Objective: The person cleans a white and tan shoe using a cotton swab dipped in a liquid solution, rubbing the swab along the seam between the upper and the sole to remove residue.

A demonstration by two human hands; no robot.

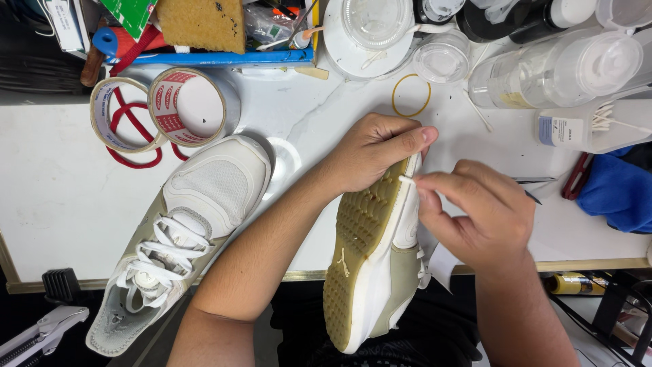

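- Our left hand [372, 151] grips the toe of a white-and-olive sneaker with a tan gum sole [370, 258], held on its side over the edge of the white bench [47, 204].
- Our right hand [479, 214] pinches a small white swab [407, 179] against the sneaker's white midsole.
- The matching laced sneaker [187, 224] lies just beside two tape rolls [159, 112].
- A yellow rubber band [411, 94] lies near our left hand.

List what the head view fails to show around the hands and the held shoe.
- Held shoe: upper turned away, only sole and side show.
- Right hand: pinches something small and white, too small to identify.
- Left hand: palm hidden against the toe.
- Other shoe: inside in shadow.
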